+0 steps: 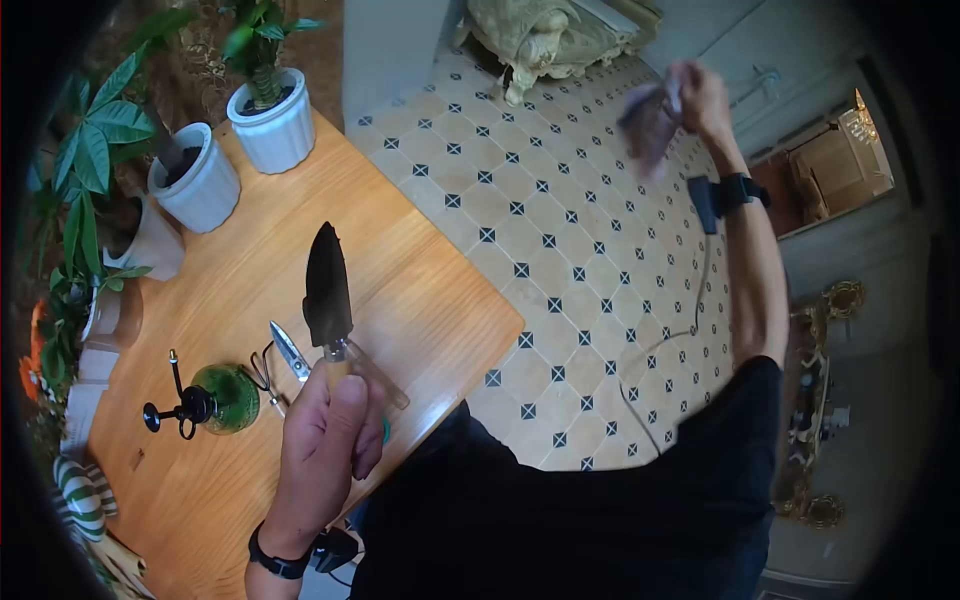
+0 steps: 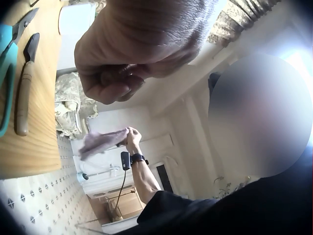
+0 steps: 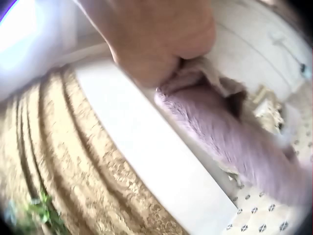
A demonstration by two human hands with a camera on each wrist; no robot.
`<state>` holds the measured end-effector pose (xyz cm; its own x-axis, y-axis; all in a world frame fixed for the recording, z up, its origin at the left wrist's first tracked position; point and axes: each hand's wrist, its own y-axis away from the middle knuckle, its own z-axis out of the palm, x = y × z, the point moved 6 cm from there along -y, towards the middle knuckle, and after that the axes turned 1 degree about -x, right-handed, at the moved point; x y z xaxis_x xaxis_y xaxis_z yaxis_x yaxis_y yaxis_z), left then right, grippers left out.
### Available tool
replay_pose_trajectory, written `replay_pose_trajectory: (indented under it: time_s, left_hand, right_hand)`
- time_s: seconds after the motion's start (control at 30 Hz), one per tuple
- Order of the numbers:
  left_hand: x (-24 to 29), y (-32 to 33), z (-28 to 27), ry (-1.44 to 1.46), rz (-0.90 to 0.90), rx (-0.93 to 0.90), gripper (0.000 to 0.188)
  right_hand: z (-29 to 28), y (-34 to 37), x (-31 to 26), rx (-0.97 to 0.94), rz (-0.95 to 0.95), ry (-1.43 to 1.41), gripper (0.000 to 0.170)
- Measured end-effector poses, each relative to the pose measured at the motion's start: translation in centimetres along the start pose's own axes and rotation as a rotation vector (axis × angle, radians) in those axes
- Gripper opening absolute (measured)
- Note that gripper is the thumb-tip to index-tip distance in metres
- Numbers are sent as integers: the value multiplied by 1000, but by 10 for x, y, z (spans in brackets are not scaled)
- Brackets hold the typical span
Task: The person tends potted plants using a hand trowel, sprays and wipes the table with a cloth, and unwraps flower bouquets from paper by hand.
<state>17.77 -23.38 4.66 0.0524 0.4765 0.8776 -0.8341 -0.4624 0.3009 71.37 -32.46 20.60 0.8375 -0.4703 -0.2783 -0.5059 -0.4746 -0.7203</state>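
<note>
My left hand (image 1: 325,425) grips a small garden trowel by its wooden handle, dark blade (image 1: 328,285) pointing up, over the table. In the left wrist view that hand (image 2: 142,44) has its fingers curled, and the trowel is hidden. Out to the right, over the tiled floor, my right hand (image 1: 703,100) holds up a purple-grey cloth (image 1: 650,125), blurred in the head view. The cloth (image 3: 230,127) hangs from the fist in the right wrist view. Close to my left hand lie teal-handled pruning shears (image 2: 7,73) and another wooden-handled tool (image 2: 25,93).
A green glass spray bottle (image 1: 228,398) and a small hand rake (image 1: 268,385) are on the wooden table (image 1: 420,290). White pots with plants (image 1: 272,125) line its far left side. A cloth-covered piece of furniture (image 1: 540,40) stands beyond the floor.
</note>
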Motion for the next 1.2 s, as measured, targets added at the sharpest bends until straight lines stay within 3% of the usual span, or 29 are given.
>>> replay_pose_trajectory:
  time_s: [0.07, 0.1, 0.13, 0.17, 0.27, 0.37, 0.5, 0.67, 0.73, 0.77, 0.83, 0.87, 0.93, 1.03, 1.07, 1.13, 1.2]
  left_hand:
    - [0, 1, -1, -20, -27, -11, 31]
    - [1, -2, -1, -16, -14, 1, 31]
    - [2, -5, 0, -9, -1, 21, 31]
    - [0, -4, 1, -7, -27, 7, 31]
    - [-5, 3, 0, -37, -69, -44, 31]
    - [-12, 15, -1, -45, -106, -41, 27]
    - [-18, 37, -9, -51, -171, -7, 23]
    - [-26, 51, -24, -49, -141, 48, 27]
    - [-29, 52, -29, -68, -123, 73, 30]
    - [-30, 53, -30, -70, -124, 79, 30]
    - [-31, 53, -32, -76, -127, 85, 30]
    - [-32, 52, -32, -61, -118, 89, 30]
    - [-31, 50, -33, -45, -113, 90, 30]
    - [-31, 43, -30, -45, -106, 88, 29]
    - [-32, 38, -31, -28, -116, 90, 31]
    - [-32, 32, -34, -3, -142, 89, 33]
    - [-32, 23, -36, 231, -106, 96, 35]
  right_hand:
    - [-4, 10, 29, -165, 125, 116, 27]
    - [-16, 1, 37, 70, 46, -133, 28]
    - [-5, -16, 63, -7, -72, -108, 27]
    - [-8, -14, 57, -17, 60, -138, 27]
    - [-16, -22, 23, -20, 392, -458, 28]
    - [1, -23, -16, -114, 354, -711, 29]
    - [23, 9, -100, -208, 252, -767, 28]
    - [59, 78, -216, -213, -37, -828, 25]
    - [90, 115, -264, -347, -310, -714, 28]
    - [119, 140, -287, -616, -344, -752, 38]
    - [172, 192, -318, -901, -646, -615, 50]
    - [195, 212, -320, -900, -645, -618, 50]
    - [214, 253, -332, -716, -1100, -484, 58]
    - [221, 245, -335, -631, -1233, -454, 61]
    - [218, 236, -330, -635, -1232, -452, 61]
    - [224, 211, -294, -809, -1012, -141, 61]
    - [254, 180, -224, -1022, -578, 258, 59]
